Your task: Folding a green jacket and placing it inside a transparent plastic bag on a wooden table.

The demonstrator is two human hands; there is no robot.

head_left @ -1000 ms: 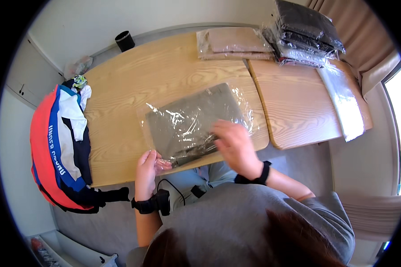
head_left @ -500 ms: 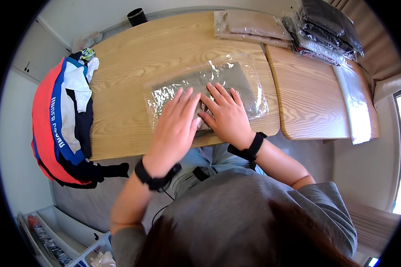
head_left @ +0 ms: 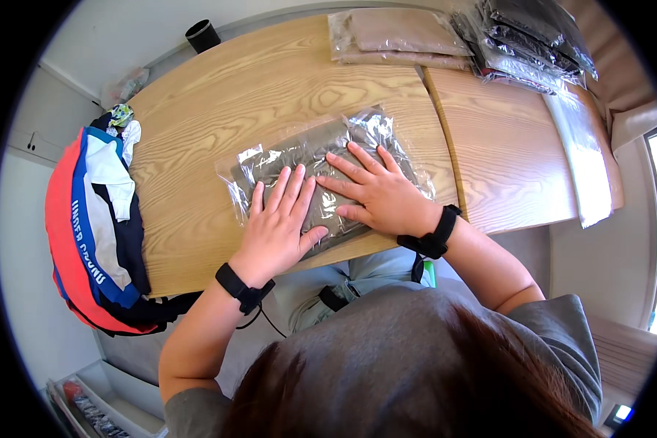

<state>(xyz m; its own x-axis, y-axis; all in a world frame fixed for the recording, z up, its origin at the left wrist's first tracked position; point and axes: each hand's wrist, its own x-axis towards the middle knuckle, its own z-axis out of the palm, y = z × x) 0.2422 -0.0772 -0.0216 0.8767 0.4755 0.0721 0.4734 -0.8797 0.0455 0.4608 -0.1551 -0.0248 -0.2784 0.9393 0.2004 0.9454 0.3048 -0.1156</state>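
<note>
A folded grey-brown garment in a clear plastic bag [head_left: 321, 142] lies flat near the table's front edge. Both my palms rest on top of it. My left hand [head_left: 277, 226] presses its left half with fingers spread, pointing away from me. On the right half lies my right hand [head_left: 379, 193], fingers fanned out toward the far left. The fingertips of the two hands come close to each other near the middle. The bag's film is crinkled and shiny, and its clear edges stick out past the cloth on the left and right.
Loose clothes [head_left: 98, 219] in red, blue, white and black hang over the table's left edge. Bagged beige garments [head_left: 405, 33] and a stack of dark bagged garments [head_left: 525, 40] sit at the far right. Clear plastic sleeves [head_left: 580, 157] lie on the right table [head_left: 504, 146].
My hands have spread apart on the bag, the left moving toward me and left, its fingers opening. The right has shifted slightly right and nearer. The whole view has tilted a little.
</note>
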